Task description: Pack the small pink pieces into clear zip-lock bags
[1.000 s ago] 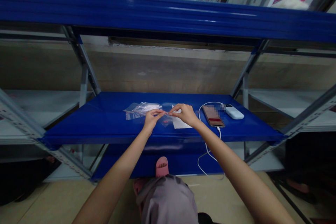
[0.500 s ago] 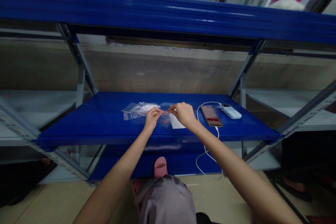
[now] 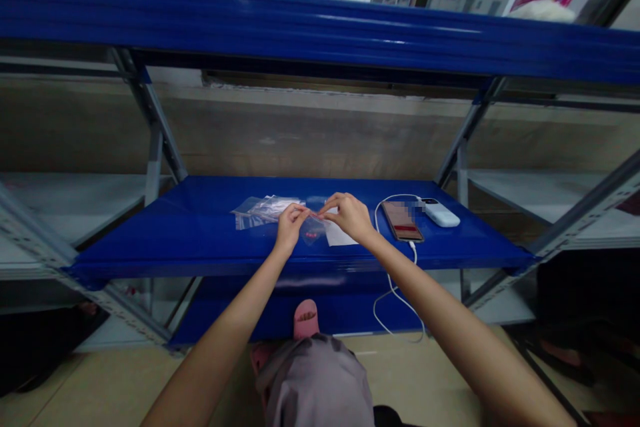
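The left hand [image 3: 289, 227] and right hand [image 3: 349, 217] press their grips together on a tiny thing [image 3: 314, 213], too small to make out, held up off the blue shelf [image 3: 175, 240] above a small clear bag [image 3: 313, 232]

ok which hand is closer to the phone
Right. The right hand is beside the phone, not touching it; the left hand is farther off, past the right hand.

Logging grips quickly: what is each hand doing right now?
Left hand: closed, pinching a tiny item, unclear what.
Right hand: closed, pinching too; cannot tell what.
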`<state>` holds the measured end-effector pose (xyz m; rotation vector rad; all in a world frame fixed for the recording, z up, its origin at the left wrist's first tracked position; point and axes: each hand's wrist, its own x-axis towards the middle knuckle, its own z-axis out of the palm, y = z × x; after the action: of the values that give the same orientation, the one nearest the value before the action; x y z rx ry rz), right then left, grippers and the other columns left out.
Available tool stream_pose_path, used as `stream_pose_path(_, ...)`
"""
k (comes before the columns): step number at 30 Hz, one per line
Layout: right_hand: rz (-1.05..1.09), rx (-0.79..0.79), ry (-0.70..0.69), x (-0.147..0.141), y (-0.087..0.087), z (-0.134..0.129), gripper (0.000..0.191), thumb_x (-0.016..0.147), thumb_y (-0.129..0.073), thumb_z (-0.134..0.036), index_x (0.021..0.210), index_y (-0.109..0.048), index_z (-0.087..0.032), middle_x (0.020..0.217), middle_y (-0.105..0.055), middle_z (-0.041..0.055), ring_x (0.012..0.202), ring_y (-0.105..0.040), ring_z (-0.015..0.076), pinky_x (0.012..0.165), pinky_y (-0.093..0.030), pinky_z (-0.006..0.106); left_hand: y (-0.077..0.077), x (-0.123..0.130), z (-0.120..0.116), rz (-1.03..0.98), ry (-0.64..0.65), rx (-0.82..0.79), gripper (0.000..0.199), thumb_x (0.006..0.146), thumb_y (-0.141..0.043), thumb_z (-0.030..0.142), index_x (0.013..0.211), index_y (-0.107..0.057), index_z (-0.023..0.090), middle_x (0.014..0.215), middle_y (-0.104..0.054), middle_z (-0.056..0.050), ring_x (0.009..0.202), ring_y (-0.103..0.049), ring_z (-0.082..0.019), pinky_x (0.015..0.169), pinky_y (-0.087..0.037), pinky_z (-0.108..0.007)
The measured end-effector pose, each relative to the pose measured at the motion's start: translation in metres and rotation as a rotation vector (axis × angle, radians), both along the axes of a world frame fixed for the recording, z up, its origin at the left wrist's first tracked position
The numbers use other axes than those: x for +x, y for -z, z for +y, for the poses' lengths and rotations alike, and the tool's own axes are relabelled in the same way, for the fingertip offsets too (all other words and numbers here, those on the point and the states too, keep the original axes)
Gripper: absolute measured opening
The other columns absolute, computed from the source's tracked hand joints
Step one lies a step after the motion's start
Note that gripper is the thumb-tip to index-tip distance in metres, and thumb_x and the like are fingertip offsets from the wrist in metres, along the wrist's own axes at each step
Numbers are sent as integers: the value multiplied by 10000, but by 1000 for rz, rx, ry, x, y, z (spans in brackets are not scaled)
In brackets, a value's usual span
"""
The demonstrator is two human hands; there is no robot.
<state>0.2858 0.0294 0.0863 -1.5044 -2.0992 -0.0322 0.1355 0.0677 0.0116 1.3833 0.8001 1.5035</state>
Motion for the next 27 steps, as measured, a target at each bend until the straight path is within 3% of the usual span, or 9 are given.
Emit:
stream_pose_path(4,147,43,163,21,8,6,176,819,-551,-358,890,-689,-275,944,-667,-10,789,-571,147,669,-399,252,-2,-2,0,-28,-26,20,258,679,-639,396,710,-503,179,661,-662,-23,639,-638,-169,628,-483,-271)
stream_pose_path(9,-148,-94,178,63,39,9,207,787,-593,-346,951,-684,-258,992,-658,32,905,-546,203,709,-387,275,2,-5,4,-45,-140,110,226,691,-632,361,703,-507,174,660,-625,-5,599,-614,-140,584,-473,-240)
stream_pose_path(13,-293,-53,190,72,59,11,225,784,-596,-354,964,-682,-249,1025,-647,49,941,-519,224,718,-361,300,4,-3,3,-37,-155,126,196,722,-605,341,731,-496,179,637,-601,19,489,-573,-107,521,-448,-218)
stream_pose_path(27,-436,-46,154,56,59,15,166,821,-547,-266,893,-686,-210,1015,-643,69,943,-499,228,738,-288,323,-4,0,-9,81,-136,115,107,728,-596,256,715,-534,169,631,-656,-8,647,-661,-168,660,-484,-258)
